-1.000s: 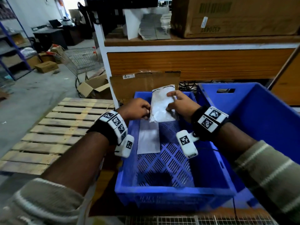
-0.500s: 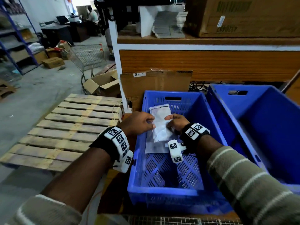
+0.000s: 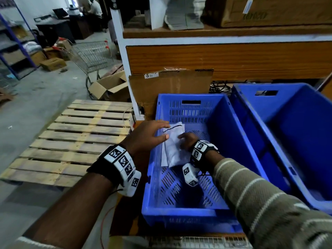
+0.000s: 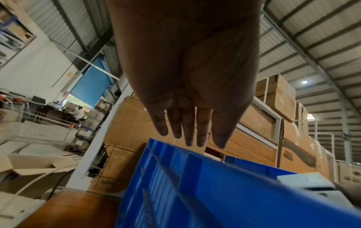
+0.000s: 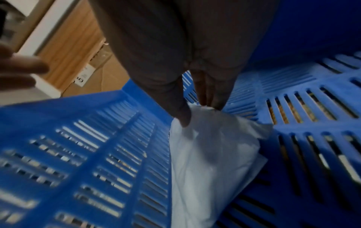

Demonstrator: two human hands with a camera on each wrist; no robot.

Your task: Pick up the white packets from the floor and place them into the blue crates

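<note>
A white packet (image 3: 173, 146) is laid on the slotted floor of the near blue crate (image 3: 181, 215), toward the crate's 11 o'clock corner, on top of another flat white packet (image 3: 163, 159) already lying there. It is pinched at one edge by the right hand (image 3: 186, 141), thumb against fingertips (image 5: 219, 104) as the right wrist view shows, presumably so that it can be squared over the sheet beneath before release. The left hand (image 3: 146, 136) is held above the crate's 9 o'clock rim with fingers (image 4: 201, 132) straight and spread, nothing gripped; it appears freed for the next pick. A second blue crate (image 3: 280, 112) stands at 3 o'clock, touching or just beside the first. A wooden pallet (image 3: 71, 141) lies at 9 o'clock, where no packets are seen.
</note>
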